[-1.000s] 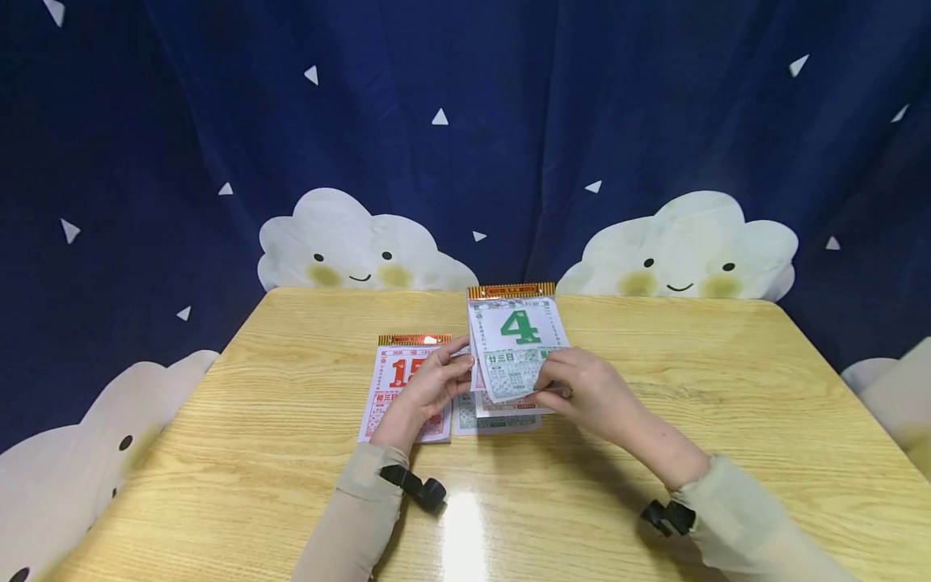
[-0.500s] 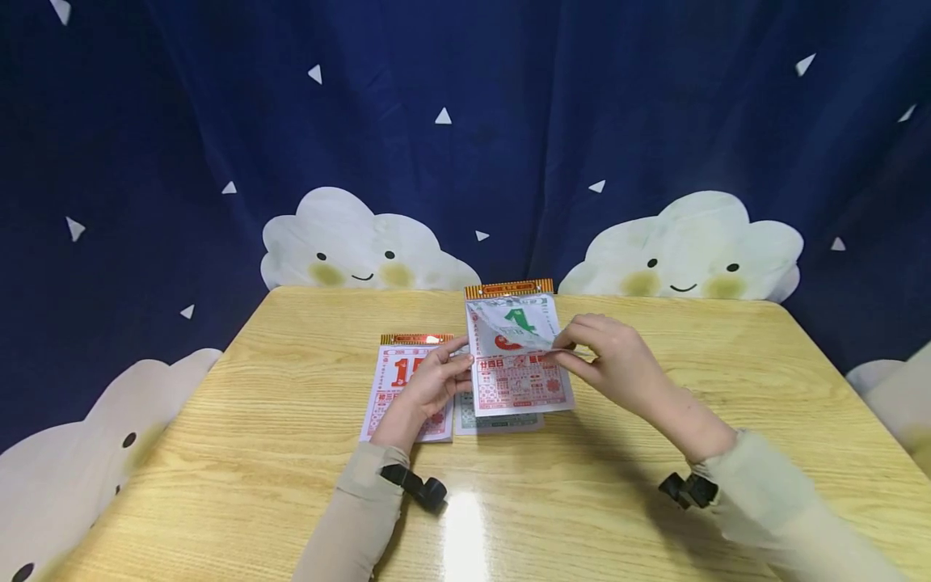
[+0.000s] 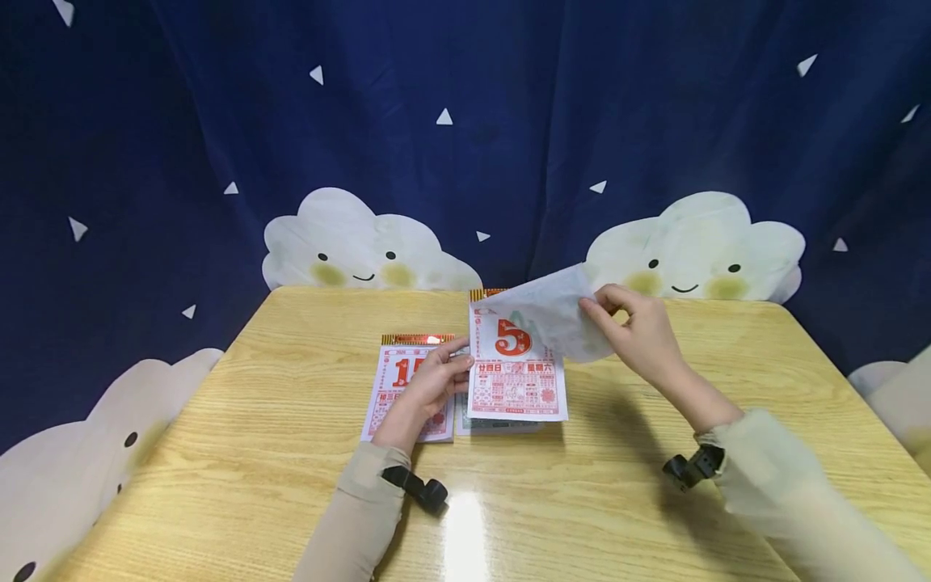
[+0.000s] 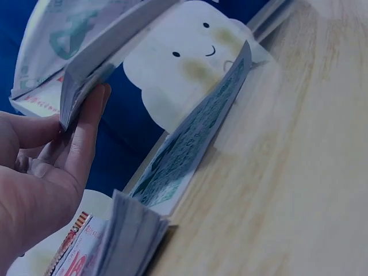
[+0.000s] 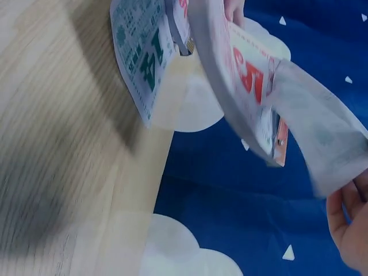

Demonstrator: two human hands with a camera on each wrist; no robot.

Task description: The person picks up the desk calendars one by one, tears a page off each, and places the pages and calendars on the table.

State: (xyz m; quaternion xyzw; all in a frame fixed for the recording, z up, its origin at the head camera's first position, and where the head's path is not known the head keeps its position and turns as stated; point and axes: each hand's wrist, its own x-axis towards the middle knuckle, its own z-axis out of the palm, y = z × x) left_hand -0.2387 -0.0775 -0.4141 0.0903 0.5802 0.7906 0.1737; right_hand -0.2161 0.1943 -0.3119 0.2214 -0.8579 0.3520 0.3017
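My left hand (image 3: 431, 390) grips the left edge of a tear-off calendar (image 3: 515, 392), which is held up off the table and shows a red 5. My right hand (image 3: 643, 330) pinches a thin calendar page (image 3: 570, 319) at its right side. The page is pulled up to the right, its green print showing through the back, and it overlaps the upper part of the calendar and most of the orange header. Below the calendar lies a sheet with green print (image 4: 190, 144), partly hidden in the head view. Left of it is a second calendar (image 3: 393, 376) with a red 15, partly covered by my left hand.
A light wooden table (image 3: 254, 501) carries the calendars. Behind it hangs a dark blue curtain (image 3: 494, 121) with white triangles and smiling clouds. Black cameras sit on both wrists.
The page with the green 4 has been lifted from its lower right corner up and to the right by the right hand, uncovering the red 5. My left hand keeps its grip.
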